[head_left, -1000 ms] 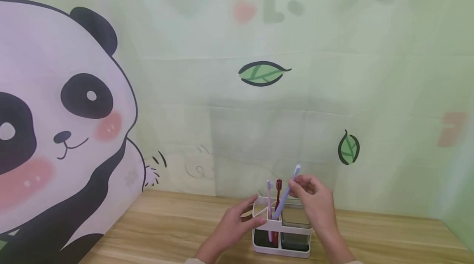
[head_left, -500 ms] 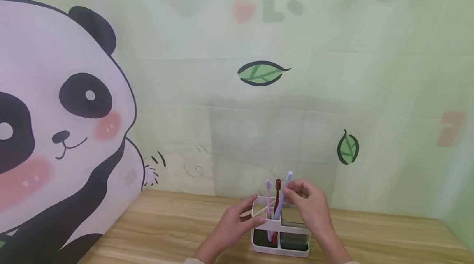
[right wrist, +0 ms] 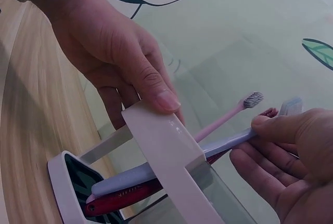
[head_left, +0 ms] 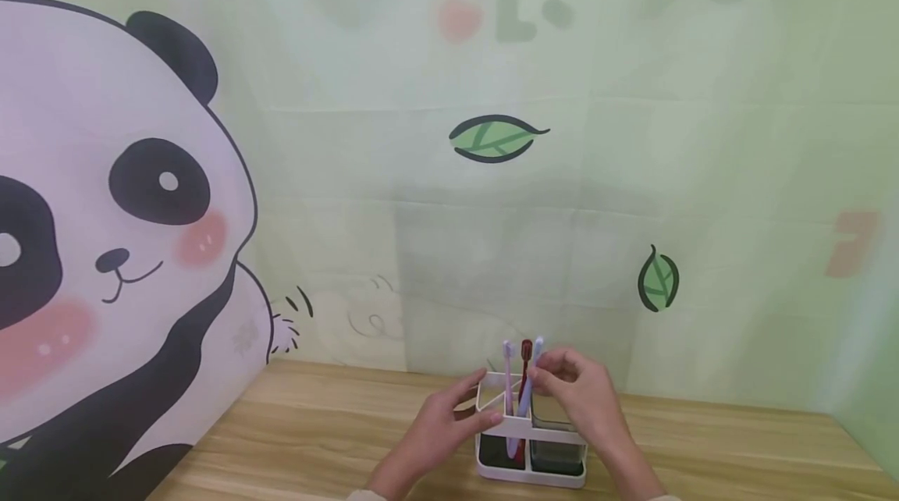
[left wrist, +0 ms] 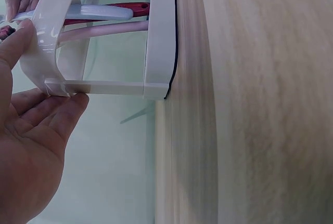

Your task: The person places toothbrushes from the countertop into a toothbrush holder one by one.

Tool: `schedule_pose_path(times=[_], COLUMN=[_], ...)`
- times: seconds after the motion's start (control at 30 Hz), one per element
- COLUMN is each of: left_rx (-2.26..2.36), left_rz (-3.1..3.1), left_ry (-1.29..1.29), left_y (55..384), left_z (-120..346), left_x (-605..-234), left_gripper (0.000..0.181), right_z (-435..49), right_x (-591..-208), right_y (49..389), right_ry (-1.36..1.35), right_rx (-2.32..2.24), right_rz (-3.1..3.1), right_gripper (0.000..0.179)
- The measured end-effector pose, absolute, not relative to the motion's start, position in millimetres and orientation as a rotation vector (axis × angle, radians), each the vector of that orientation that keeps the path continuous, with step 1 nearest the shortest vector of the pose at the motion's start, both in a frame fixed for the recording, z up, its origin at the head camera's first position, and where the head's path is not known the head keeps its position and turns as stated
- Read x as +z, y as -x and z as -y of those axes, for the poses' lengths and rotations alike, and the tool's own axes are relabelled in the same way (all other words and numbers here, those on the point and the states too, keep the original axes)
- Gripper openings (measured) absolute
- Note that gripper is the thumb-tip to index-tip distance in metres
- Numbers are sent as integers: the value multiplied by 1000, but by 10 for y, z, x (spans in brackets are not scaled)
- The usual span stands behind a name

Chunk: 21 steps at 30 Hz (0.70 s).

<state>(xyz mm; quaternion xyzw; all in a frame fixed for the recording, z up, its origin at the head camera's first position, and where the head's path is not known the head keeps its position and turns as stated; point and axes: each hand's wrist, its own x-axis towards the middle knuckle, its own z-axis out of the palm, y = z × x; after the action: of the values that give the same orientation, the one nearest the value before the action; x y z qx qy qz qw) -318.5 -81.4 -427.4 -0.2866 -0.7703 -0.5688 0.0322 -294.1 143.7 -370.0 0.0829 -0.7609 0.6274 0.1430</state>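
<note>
A white toothbrush holder (head_left: 548,434) with an open frame and a dark base pad stands on the table. My left hand (head_left: 441,421) holds its upper band at the left, thumb on the front and fingers at the side. With thumb and fingertips, my right hand (head_left: 583,393) pinches a light-blue toothbrush (right wrist: 125,178) near its head. That brush leans slightly in a left compartment, its handle end down close to the base. In the same part of the holder stand a pink toothbrush (right wrist: 221,124) and a dark-red toothbrush (right wrist: 125,195), heads up.
A clear cup (right wrist: 221,193) sits in the holder's right compartment, partly behind my right hand in the head view. The wooden table (head_left: 337,415) runs back to a green cloth backdrop (head_left: 337,173) printed with a panda and leaves.
My right hand has moved down and left, lowering the light-blue toothbrush deeper into the holder and bringing it more upright. My left hand keeps its hold on the holder.
</note>
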Motion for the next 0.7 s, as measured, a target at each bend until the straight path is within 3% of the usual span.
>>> schedule_pose_path(times=[0.7], left_rx=[-1757], left_rz=[2368], left_ry=[861], left_y=[3208], left_z=[803], left_x=[-4303], left_gripper=[68], right_z=[-1480], right_x=[-3778], right_y=[2973], right_ry=[-291], right_rx=[1832], right_rz=[2250], right_gripper=[11])
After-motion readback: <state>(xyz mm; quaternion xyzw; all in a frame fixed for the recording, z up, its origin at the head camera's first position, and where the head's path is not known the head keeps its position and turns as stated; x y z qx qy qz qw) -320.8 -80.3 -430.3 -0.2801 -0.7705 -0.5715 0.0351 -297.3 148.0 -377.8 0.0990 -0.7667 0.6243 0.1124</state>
